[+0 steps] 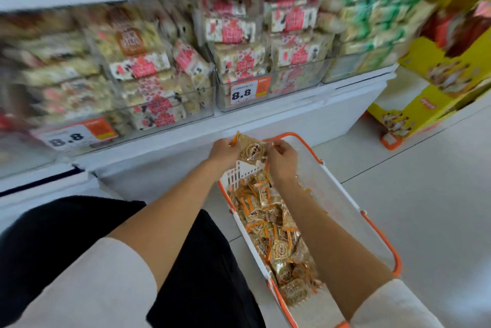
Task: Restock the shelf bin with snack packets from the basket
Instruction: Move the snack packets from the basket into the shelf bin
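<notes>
While between left hand (223, 151) and right hand (283, 159), golden orange-edged packet (251, 151).

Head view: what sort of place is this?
Likely a shop aisle: clear shelf bins stacked with snacks, 8.8 price tags on them, and a basket of packets on the floor.

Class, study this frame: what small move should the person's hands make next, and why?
Probably lift the snack packet up toward the shelf bins: left hand and right hand both pinch it above the basket, already clear of the packets inside. Blur hides which bin matches.
</notes>
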Demonstrator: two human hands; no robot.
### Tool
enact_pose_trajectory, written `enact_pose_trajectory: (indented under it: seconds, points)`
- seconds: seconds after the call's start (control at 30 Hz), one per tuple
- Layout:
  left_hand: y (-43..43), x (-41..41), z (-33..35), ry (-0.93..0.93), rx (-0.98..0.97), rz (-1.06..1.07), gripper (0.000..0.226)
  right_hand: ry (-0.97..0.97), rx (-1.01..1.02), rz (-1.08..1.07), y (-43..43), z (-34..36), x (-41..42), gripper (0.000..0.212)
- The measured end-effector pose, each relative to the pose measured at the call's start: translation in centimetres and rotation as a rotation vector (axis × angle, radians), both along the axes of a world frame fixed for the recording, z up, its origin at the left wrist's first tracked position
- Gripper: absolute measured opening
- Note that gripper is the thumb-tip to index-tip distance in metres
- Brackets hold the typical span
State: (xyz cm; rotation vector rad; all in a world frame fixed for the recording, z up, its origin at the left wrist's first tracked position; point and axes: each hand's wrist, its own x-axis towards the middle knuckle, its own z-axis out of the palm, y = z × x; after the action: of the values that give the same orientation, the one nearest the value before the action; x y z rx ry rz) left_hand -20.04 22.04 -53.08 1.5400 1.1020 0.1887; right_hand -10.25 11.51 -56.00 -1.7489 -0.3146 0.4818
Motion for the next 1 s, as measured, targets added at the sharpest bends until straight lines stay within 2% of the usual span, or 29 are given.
enact_pose_trajectory:
  seconds: [0.13, 0.3, 0.43, 0.57, 0.67, 0.73, 0.83, 0.93, 1.0]
  points:
    - [1.1, -1.4, 5.8, -0.165, -0.069, 0.086, 0.017, 0.008, 0.074, 0.065, 2.1, 5.6, -0.3, 0.012]
    - [3.3, -4.0, 11.7, -0.256, -0.038, 0.059, 0.012, -0.319, 0.004, 0.224, 4.5, 12.6, -0.7, 0.021]
    - [5.3, -6.1, 16.1, -0.363, -0.079, 0.059, 0.014, -0.42, 0.034, 0.333, 6.4, 18.7, -1.3, 0.015]
    - [7.5, -8.0, 20.3, -0.463, -0.044, 0.103, 0.008, -0.511, 0.123, 0.439, 8.4, 25.8, -2.9, 0.019]
    - [8.7, -8.5, 23.9, -0.6, 0.011, 0.18, 0.008, -0.463, 0.243, 0.426, 9.9, 30.2, -3.7, 0.012]
    - [9.4, -8.7, 26.4, -0.657, 0.071, 0.239, 0.015, -0.308, 0.332, 0.41, 11.1, 32.6, -4.1, 0.009]
    - [11.3, -9.4, 29.9, -0.707, 0.154, 0.297, 0.011, -0.13, 0.421, 0.495, 12.9, 35.3, -5.3, 0.009]
    - [13.9, -10.0, 32.6, -0.676, 0.288, 0.312, 0.009, -0.183, 0.333, 0.561, 15.5, 37.0, -6.8, 0.021]
    - [16.1, -10.2, 34.1, -0.575, 0.468, 0.299, 0.021, -0.216, 0.297, 0.571, 17.8, 38.0, -7.2, 0.026]
